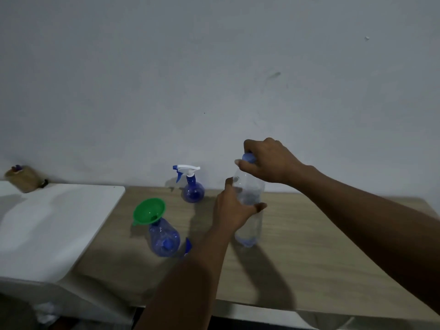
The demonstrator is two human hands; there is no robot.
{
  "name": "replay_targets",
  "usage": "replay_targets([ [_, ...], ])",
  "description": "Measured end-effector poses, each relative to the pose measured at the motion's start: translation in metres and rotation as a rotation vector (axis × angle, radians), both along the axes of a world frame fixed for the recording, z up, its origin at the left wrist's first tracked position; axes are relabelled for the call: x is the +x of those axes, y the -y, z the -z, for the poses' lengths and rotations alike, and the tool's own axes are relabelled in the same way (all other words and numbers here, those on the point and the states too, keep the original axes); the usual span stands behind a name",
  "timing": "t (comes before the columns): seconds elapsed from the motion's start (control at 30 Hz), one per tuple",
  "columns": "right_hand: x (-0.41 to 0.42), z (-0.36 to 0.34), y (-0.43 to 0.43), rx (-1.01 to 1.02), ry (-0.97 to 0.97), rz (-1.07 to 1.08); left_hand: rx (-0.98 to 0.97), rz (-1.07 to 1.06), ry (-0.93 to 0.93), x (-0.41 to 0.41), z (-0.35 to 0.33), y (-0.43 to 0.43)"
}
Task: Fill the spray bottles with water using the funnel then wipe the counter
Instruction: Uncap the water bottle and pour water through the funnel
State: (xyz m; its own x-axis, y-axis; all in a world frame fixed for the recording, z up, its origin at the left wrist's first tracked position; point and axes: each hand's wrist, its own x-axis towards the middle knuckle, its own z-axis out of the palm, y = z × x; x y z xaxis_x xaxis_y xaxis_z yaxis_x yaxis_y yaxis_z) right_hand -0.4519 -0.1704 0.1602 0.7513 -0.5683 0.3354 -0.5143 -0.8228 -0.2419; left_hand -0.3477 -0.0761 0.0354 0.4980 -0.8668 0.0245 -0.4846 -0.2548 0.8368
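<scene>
Bottle [248, 198] apparently well inside counter edge [285, 299]

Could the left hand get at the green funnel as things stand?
Probably not yet: the left hand grips the clear bottle. The way to the funnel looks free, so it could reach once it lets go.

Dim light here: a plain pale wall [214, 67] fills the back, a light wood counter [321, 246] runs along it, and a white cabinet top [47, 222] sits at its left end.
</scene>
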Motion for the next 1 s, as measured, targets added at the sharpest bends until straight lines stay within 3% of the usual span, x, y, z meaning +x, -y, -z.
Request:
replay_targets([
  [0.2, -0.012, 0.007, -0.035, 0.054, -0.034, -0.096, 0.011, -0.016, 0.087, -0.005, 0.016, -0.046],
  [0.43, -0.019, -0.022, -0.051, 0.212, -0.327, -0.342, -0.016, 0.0, 0.115, -0.001, 0.015, -0.064],
  [0.6, -0.014, -0.037, -0.062, -0.015, -0.429, -0.129, 0.023, -0.004, 0.14, -0.003, 0.016, -0.064],
  [0.8, -0.02, -0.045, -0.061, 0.121, -0.433, -0.326, 0.015, 0.004, 0.125, -0.003, 0.017, -0.066],
  [0.93, -0.019, -0.039, -0.063, 0.029, -0.441, -0.17, 0.022, 0.003, 0.128, -0.005, 0.018, -0.065],
  [1.0, -0.019, -0.037, -0.062, 0.029, -0.412, -0.23, 0.02, 0.008, 0.136, -0.005, 0.018, -0.066],
])
